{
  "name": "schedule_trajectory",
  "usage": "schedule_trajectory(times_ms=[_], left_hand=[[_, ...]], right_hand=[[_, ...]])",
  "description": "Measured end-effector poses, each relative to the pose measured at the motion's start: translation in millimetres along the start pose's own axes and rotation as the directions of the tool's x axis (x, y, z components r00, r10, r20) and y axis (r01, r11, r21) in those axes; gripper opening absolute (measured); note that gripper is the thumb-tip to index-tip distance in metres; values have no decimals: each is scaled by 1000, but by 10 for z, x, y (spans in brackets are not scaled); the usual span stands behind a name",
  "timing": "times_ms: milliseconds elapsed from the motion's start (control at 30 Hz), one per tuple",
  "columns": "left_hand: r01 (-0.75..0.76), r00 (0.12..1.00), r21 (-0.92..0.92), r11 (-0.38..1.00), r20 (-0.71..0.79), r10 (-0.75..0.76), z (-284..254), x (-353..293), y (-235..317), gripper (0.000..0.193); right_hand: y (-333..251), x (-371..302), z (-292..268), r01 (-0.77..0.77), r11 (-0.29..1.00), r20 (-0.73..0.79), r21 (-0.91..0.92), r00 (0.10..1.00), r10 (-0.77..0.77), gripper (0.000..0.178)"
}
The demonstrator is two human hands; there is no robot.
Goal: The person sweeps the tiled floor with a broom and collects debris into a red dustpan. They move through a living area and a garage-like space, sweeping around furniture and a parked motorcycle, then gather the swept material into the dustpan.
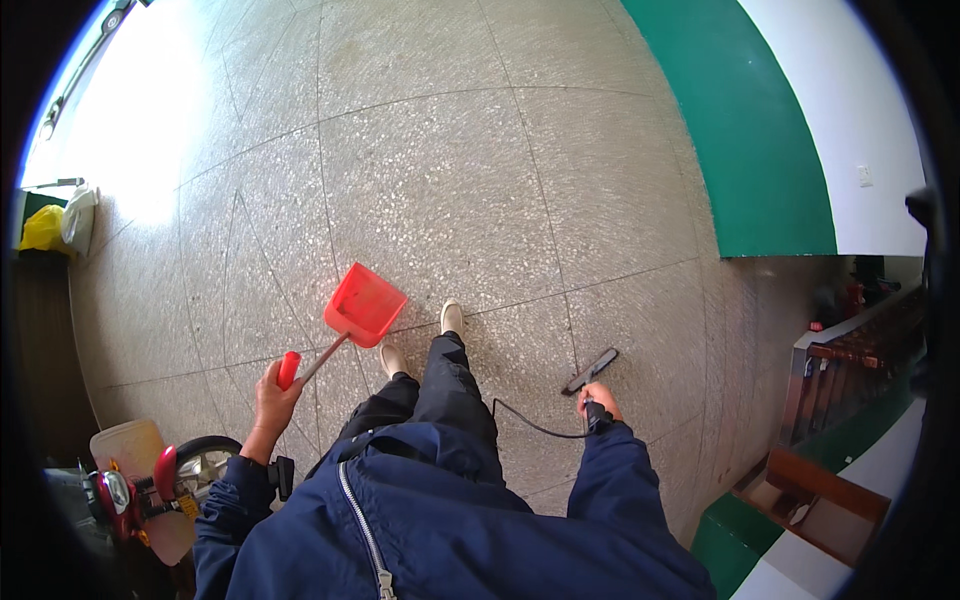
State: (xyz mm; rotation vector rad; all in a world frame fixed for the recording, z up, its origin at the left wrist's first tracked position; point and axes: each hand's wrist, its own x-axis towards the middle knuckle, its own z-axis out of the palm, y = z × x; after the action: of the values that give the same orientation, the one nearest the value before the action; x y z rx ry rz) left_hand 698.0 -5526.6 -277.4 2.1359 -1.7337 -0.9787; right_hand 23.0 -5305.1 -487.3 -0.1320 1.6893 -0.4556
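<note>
because its handle is long, i can hold the red dustpan (366, 306) from standing height: my left hand (272, 402) is wrapped around the handle by its red grip (289, 371), and the thin shaft slants down from there to the pan. the pan is ahead of me, a little to the left, its wide edge turned away and slightly rightward, an angle that seems chosen to bring that lip flat to the speckled floor (430, 190); whether it rests there or hovers just above, i can't tell from overhead.

my right hand (600, 399) grasps the broom (590, 371), fingers curled around the stick. the dark, narrow head shows just past my knuckles, i think because i look almost straight down along the handle. that arm is held out to my right, well apart from the other, likely so the two tools don't cross. a black cable (535, 426) loops from beside my legs to my right wrist, its slack probably leaving the arm free.

my pale shoes (452, 317) stand between pan and broom, the left one just beside the pan. a red motorcycle (165, 475) is near my left forearm, outside the pan's side.
</note>
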Motion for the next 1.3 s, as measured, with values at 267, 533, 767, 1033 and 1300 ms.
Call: schedule_trajectory(times_ms=[267,533,767,1033,1300], left_hand=[[59,998,23,998,28,-59,189,302,393,36],[35,999,37,999,7,-35,280,567,409,37],[86,996,-25,996,30,-85,290,691,476,34],[113,993,-22,993,44,-112,246,750,481,36],[128,991,-56,990,48,-125,152,712,361,34]], right_hand=[[-1726,429,335,-45,986,-96,-158,995,30,32],[-2485,193,1466,-55,816,-116,-575,993,-15,11],[-2288,-441,2281,-1,751,93,-660,992,83,12],[-2578,-941,2308,70,744,212,-665,972,98,8],[-2909,-228,2600,338,-8,310,-941,855,-415,22]])
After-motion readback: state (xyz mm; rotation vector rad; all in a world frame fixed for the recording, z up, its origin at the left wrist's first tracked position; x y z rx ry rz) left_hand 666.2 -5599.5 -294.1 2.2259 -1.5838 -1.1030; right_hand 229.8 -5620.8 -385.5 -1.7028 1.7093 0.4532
